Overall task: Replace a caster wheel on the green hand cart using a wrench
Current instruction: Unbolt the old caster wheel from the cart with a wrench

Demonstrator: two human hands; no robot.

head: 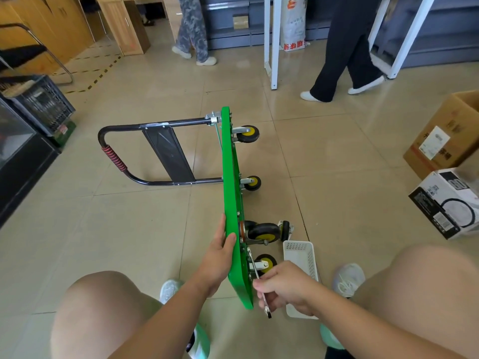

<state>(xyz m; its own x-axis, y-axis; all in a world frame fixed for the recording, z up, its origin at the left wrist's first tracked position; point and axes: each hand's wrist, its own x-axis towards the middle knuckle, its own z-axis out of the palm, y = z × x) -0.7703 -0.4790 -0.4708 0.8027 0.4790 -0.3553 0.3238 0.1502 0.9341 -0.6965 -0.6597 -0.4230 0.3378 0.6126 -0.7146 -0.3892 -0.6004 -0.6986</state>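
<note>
Green hand cart tipped on its edge, both hands at work on the nearest caster.

The green cart deck (231, 193) stands on edge on the tiled floor, its black handle (114, 156) lying flat to the left and the wheels pointing right. The left hand (220, 255) grips the deck's near rim. The right hand (283, 286) holds a silver wrench (253, 265), whose upper end sits at the mount of the nearest caster (265, 264). A loose caster (285, 230) lies on the floor just beside a mounted one (264, 233), near a white basket (302, 257).
</note>
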